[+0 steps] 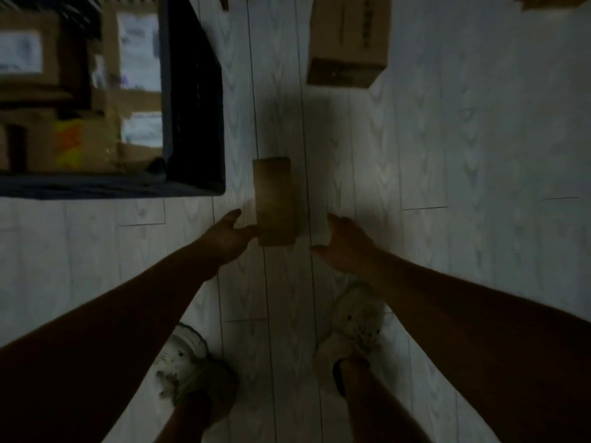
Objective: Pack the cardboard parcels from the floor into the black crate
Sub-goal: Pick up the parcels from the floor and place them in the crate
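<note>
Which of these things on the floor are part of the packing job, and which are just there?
Part of the job:
- small parcel between the hands
- larger parcel farther off
- black crate, parcels already inside
- left hand, right hand, both open

Just there:
- pale plank floor
- the person's shoes

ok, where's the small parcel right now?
Head view: the small parcel lies on the floor at centre, between the left hand and right hand, just right of the black crate.
</note>
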Motion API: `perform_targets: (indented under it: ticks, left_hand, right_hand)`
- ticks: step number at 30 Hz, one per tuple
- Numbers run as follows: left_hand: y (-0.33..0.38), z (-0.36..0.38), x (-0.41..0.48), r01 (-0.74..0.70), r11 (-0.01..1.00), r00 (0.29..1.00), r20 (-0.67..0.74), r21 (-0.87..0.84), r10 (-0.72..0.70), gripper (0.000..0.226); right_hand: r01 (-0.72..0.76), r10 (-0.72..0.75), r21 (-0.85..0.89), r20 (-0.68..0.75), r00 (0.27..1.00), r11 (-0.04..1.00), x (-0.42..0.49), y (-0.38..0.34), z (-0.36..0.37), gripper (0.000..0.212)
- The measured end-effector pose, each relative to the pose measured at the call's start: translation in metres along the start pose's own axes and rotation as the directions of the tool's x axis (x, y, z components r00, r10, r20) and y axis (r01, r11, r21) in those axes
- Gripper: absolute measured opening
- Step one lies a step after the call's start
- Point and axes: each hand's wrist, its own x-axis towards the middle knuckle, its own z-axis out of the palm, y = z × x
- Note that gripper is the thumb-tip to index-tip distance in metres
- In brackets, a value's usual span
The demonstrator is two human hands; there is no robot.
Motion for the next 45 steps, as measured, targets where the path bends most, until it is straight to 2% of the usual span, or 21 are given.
perform_targets:
  ticks: [3,6,8,10,12,15,19,24,27,31,33,35,36,38,39,40,42,43,45]
  left_hand:
    - [-0.021,0.024,0.057,0.007,0.999,1.0,-0.017,-0.042,-0.008,0.08]
    - [-0.036,0.042,0.098,0.018,0.997,0.999,-0.033,-0.079,-0.021,0.08]
    - [-0.04,0.049,0.11,0.034,0.983,0.999,0.045,-0.183,-0.026,0.076]
    - [-0.038,0.05,0.106,0.046,0.962,0.994,0.107,-0.269,-0.018,0.065]
    - [-0.033,0.044,0.088,0.027,0.964,0.993,0.118,-0.265,0.005,0.063]
    - [-0.012,0.028,0.037,-0.042,0.972,0.99,0.121,-0.233,0.072,0.057]
    - [0.025,-0.006,-0.049,-0.11,0.96,0.98,0.131,-0.257,0.148,0.061]
    - [0.071,-0.066,-0.172,-0.161,0.955,0.98,0.071,-0.25,0.184,0.061]
    - [0.095,-0.109,-0.252,-0.179,0.954,0.982,0.008,-0.239,0.187,0.056]
    - [0.12,-0.171,-0.357,-0.279,0.927,0.96,-0.063,-0.251,0.272,0.05]
    - [0.133,-0.202,-0.404,-0.338,0.91,0.941,-0.117,-0.242,0.318,0.041]
    - [0.146,-0.231,-0.447,-0.394,0.886,0.917,-0.168,-0.246,0.361,0.019]
    - [0.151,-0.245,-0.466,-0.42,0.863,0.906,-0.184,-0.279,0.381,0.016]
    - [0.157,-0.276,-0.498,-0.49,0.815,0.87,-0.22,-0.308,0.441,0.025]
    - [0.157,-0.289,-0.511,-0.546,0.795,0.835,-0.251,-0.264,0.49,0.027]
    - [0.156,-0.303,-0.523,-0.61,0.769,0.782,-0.302,-0.191,0.545,0.029]
    - [0.153,-0.331,-0.543,-0.69,0.721,0.677,-0.408,-0.064,0.612,0.051]
    - [0.152,-0.343,-0.553,-0.707,0.704,0.656,-0.428,-0.062,0.621,0.066]
    - [0.149,-0.365,-0.571,-0.69,0.697,0.708,-0.383,-0.197,0.593,0.09]
  right_hand:
    - [-0.003,0.0,0.14,0.021,1.0,0.99,0.062,0.001,0.04,0.088]
    - [-0.003,-0.018,0.302,0.065,0.998,0.953,0.111,-0.011,0.068,0.062]
    - [-0.032,-0.015,0.484,0.093,0.996,0.874,0.121,-0.021,0.074,0.059]
    - [-0.032,-0.045,0.548,0.127,0.991,0.836,0.113,-0.029,0.073,0.057]
    - [-0.017,-0.085,0.599,0.142,0.986,0.801,0.094,-0.035,0.064,0.06]
    - [0.021,-0.134,0.672,0.117,0.984,0.74,0.041,-0.049,0.034,0.068]
    - [0.099,-0.141,0.648,0.014,0.99,0.755,-0.046,-0.08,-0.009,0.066]
    - [0.204,-0.185,0.615,-0.096,0.978,0.762,-0.164,-0.136,-0.072,0.062]
    - [0.284,-0.23,0.596,-0.168,0.959,0.751,-0.246,-0.178,-0.104,0.061]
    - [0.42,-0.289,0.564,-0.31,0.906,0.711,-0.345,-0.24,-0.141,0.058]
    - [0.493,-0.338,0.553,-0.363,0.868,0.672,-0.386,-0.269,-0.159,0.055]
    - [0.538,-0.362,0.529,-0.405,0.84,0.657,-0.421,-0.294,-0.175,0.054]
    - [0.559,-0.372,0.507,-0.427,0.824,0.656,-0.436,-0.306,-0.183,0.053]
    - [0.61,-0.398,0.487,-0.474,0.786,0.625,-0.465,-0.332,-0.198,0.046]
    - [0.629,-0.406,0.501,-0.489,0.772,0.594,-0.478,-0.343,-0.204,0.042]
    - [0.645,-0.41,0.516,-0.503,0.761,0.563,-0.49,-0.355,-0.209,0.04]
    - [0.661,-0.399,0.541,-0.53,0.748,0.52,-0.514,-0.376,-0.214,0.047]
    - [0.663,-0.394,0.563,-0.535,0.748,0.494,-0.524,-0.386,-0.215,0.053]
    - [0.656,-0.407,0.62,-0.516,0.754,0.43,-0.539,-0.403,-0.213,0.059]
